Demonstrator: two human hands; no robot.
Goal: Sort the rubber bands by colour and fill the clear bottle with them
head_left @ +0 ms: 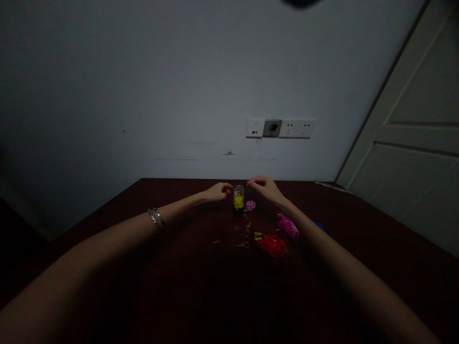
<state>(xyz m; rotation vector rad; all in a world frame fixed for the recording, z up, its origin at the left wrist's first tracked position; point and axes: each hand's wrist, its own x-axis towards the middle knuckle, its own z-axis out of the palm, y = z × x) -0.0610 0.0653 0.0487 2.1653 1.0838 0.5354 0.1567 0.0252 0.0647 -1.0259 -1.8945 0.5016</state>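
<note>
A small clear jar (238,193) with yellow bands inside stands upright on the dark table. My left hand (218,191) is just left of the jar, its fingers loosely bent and apart, holding nothing I can see. To the right of the jar's mouth, my right hand (264,186) has its thumb and fingertips pinched together; anything between them is too small to make out. A purple, cup-like piece (250,205) lies beside the jar. Several loose yellow rubber bands (247,233) are scattered nearer to me.
A red pile of bands (273,245) and a pink pile (288,226) lie left of my right forearm. Something blue (319,225) is partly hidden behind that forearm. The wall with sockets (297,128) rises behind the table (186,286); a pale door (412,124) stands at right.
</note>
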